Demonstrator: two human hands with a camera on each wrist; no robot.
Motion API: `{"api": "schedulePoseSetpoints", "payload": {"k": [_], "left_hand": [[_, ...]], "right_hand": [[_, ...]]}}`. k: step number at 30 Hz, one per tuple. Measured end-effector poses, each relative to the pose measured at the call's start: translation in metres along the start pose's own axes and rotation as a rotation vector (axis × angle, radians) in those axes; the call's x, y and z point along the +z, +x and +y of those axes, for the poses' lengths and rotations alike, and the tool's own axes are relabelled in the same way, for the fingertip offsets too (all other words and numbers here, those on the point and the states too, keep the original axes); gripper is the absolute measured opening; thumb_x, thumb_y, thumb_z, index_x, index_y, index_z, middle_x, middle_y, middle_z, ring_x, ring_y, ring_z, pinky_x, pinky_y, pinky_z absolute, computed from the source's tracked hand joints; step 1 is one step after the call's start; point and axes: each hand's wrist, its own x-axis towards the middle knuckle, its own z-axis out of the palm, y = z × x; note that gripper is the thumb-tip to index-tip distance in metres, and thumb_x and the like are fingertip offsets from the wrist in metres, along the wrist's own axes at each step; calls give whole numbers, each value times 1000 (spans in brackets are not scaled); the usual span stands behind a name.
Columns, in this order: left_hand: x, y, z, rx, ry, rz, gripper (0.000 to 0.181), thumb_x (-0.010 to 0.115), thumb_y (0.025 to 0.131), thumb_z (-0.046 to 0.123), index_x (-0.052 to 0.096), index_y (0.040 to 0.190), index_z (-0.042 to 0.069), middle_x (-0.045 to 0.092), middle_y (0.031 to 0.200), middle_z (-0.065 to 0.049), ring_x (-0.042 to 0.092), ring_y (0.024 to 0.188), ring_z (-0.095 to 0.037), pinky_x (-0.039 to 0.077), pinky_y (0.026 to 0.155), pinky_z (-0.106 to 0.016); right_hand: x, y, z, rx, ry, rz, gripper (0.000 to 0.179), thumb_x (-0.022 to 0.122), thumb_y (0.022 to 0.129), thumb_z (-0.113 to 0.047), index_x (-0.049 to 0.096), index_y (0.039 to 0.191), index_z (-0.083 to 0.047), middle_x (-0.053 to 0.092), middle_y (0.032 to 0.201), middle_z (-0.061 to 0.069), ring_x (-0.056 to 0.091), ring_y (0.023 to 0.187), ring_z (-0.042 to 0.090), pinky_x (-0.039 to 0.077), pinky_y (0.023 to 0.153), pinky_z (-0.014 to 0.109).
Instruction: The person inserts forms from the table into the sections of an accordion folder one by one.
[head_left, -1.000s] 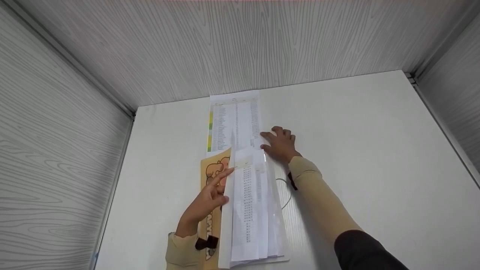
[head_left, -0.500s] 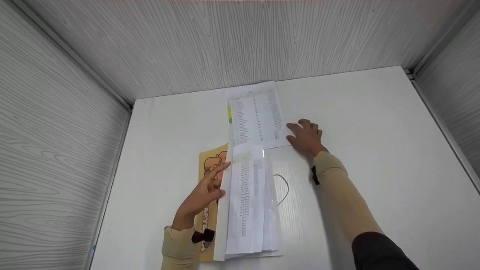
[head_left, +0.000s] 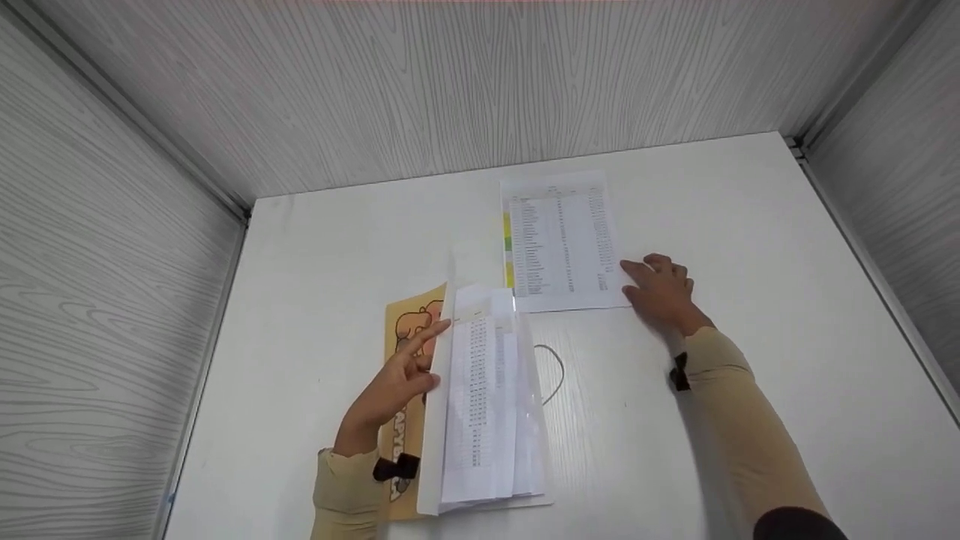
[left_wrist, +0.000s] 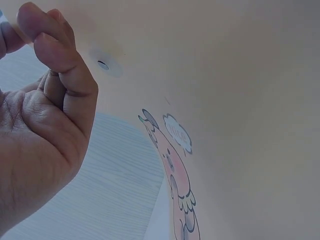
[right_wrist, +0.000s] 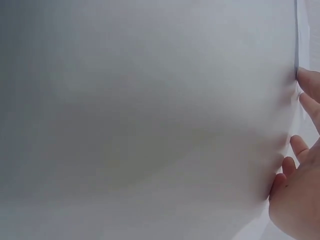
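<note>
My left hand holds the raised edge of an orange capybara folder, its index finger and thumb at that edge. Inside lie several printed sheets, overlapping and partly in clear plastic. In the left wrist view the fingers bend in front of the folder's curved orange outside. Farther back, my right hand pinches the lower right edge of a printed sheet with yellow and green marks down its left side. That sheet's pale face fills most of the right wrist view, with fingers along its edge.
A thin cord loop sticks out at the folder's right side. The white table meets a grey wood-grain wall at the back. More panels stand left and right.
My right hand has drawn the printed sheet rightward, from behind the folder's top to clear of its right side. My left hand stays at the folder's edge, shifted slightly left in view.
</note>
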Motion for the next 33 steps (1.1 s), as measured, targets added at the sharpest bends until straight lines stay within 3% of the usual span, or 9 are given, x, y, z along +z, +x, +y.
{"api": "schedulePoseSetpoints", "payload": {"k": [7,12,18,22,26,30,33], "left_hand": [[-2,2,1,-7,18,1,74,47,91,-3,14,155,11,48,128,-43,66,97,-35,55,75,-30],[-3,0,1,-9,35,8,74,47,91,-3,14,155,11,49,127,-43,66,96,-30,54,75,-28],[-4,-3,1,-29,42,18,74,44,90,-8,15,155,13,50,127,-42,66,93,-29,53,74,-27],[-3,0,2,-31,33,11,75,44,90,-7,16,155,16,48,130,-41,64,98,-42,55,74,-30],[-1,2,2,-25,16,5,75,45,90,-6,15,155,16,47,131,-42,62,98,-48,56,73,-30],[1,3,-1,-12,5,3,74,45,91,-6,15,155,16,46,131,-43,63,98,-47,56,73,-30],[3,2,-5,-8,15,7,74,45,91,-6,15,155,15,47,129,-44,65,96,-38,55,73,-28]], "right_hand": [[-10,-43,27,21,-37,-59,57,44,99,-32,28,153,-21,11,155,24,8,134,58,17,98,70],[-7,-77,39,29,-18,-55,57,48,98,-29,30,151,-19,12,153,26,9,132,59,17,96,71],[0,-100,45,20,-8,-62,59,52,96,-28,31,150,-18,13,153,26,9,131,60,17,95,71],[-2,-108,47,30,16,-63,59,55,94,-23,34,148,-17,13,153,27,8,131,60,15,96,72],[-5,-107,46,64,117,-60,59,59,92,-21,37,146,-11,14,151,29,8,131,59,12,99,72],[-7,-93,36,92,210,-42,66,63,91,-24,33,148,-6,14,152,31,11,135,56,15,106,70],[-6,-79,27,90,208,-33,74,65,90,-29,28,150,-5,14,154,30,11,137,55,17,107,68]]}}
